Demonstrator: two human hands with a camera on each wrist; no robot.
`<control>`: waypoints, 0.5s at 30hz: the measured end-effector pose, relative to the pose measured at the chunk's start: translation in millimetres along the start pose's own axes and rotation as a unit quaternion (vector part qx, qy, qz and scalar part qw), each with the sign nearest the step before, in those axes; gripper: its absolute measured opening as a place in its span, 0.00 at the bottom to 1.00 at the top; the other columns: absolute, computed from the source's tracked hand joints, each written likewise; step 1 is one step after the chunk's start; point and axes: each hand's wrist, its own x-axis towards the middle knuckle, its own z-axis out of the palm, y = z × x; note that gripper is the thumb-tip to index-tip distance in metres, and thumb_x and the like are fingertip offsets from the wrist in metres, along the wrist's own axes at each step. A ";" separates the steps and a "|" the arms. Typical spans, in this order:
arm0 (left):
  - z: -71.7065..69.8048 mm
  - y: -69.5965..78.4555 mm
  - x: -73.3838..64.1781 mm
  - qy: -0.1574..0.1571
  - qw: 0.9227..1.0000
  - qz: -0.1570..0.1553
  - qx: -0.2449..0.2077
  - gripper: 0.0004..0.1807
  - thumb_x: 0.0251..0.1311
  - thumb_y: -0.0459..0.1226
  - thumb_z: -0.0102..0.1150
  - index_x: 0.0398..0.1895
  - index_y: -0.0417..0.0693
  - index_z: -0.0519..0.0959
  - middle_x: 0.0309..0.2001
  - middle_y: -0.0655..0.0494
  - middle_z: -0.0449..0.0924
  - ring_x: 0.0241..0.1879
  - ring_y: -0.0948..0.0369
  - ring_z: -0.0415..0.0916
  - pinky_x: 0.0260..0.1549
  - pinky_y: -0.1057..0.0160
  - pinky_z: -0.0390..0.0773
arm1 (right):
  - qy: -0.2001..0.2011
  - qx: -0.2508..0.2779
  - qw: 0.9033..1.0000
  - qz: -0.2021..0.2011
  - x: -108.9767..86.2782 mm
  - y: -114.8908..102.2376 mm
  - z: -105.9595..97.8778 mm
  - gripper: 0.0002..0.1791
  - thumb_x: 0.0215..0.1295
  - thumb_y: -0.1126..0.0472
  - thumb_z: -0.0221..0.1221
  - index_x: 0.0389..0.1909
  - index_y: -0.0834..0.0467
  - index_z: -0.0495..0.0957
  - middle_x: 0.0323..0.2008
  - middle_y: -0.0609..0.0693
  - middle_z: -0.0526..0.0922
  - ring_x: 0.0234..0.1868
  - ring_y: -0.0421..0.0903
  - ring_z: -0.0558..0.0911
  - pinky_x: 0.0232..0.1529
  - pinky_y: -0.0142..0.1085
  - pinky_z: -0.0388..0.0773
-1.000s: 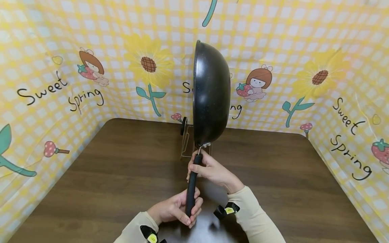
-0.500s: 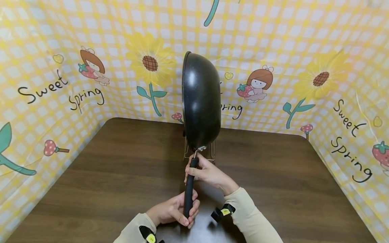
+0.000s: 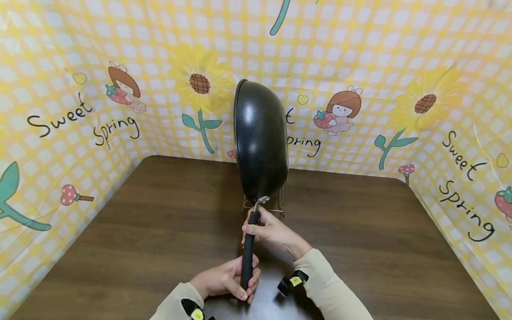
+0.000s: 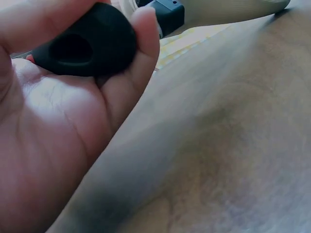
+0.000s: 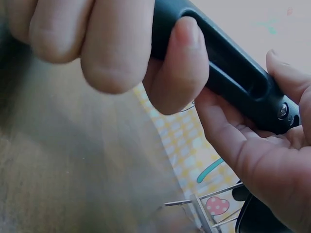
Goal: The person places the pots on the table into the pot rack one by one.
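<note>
A black wok stands on its side in the head view, its rim facing left and its rounded base right. Its long black handle points down toward me. My left hand grips the handle's lower end, and in the left wrist view the handle's end lies between thumb and fingers. Higher up, close to the metal joint, my right hand holds the same handle with the thumb across it. The right wrist view shows the handle with fingers of both hands on it.
Behind the wok, mostly hidden by it, stands a thin wire rack on the dark wooden table. A yellow checked cloth with printed flowers and figures walls the table's back and sides.
Both hands have brought the wok down and a little to the left. It overlaps the rack more now, and the rack's dark round part at the left is hidden. Both grips are unchanged.
</note>
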 end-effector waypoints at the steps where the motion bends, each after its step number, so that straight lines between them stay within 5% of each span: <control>1: 0.7 -0.2 -1.1 0.000 1.000 -0.002 -0.001 0.27 0.61 0.26 0.62 0.53 0.53 0.58 0.37 0.60 0.69 0.38 0.63 0.76 0.45 0.61 0.80 | 0.001 0.004 1.000 0.002 -0.2 1.7 0.4 0.13 0.71 0.66 0.57 0.46 0.61 0.62 0.37 0.53 0.77 0.34 0.45 0.84 0.37 0.38 0.83; 15: 6.5 5.9 -8.4 0.029 0.998 -0.044 0.017 0.29 0.58 0.23 0.63 0.52 0.47 0.56 0.38 0.58 0.72 0.39 0.62 0.79 0.44 0.61 0.81 | -0.003 0.065 0.998 0.017 -1.3 12.6 -0.7 0.12 0.70 0.66 0.60 0.42 0.57 0.64 0.37 0.52 0.76 0.34 0.46 0.85 0.39 0.39 0.83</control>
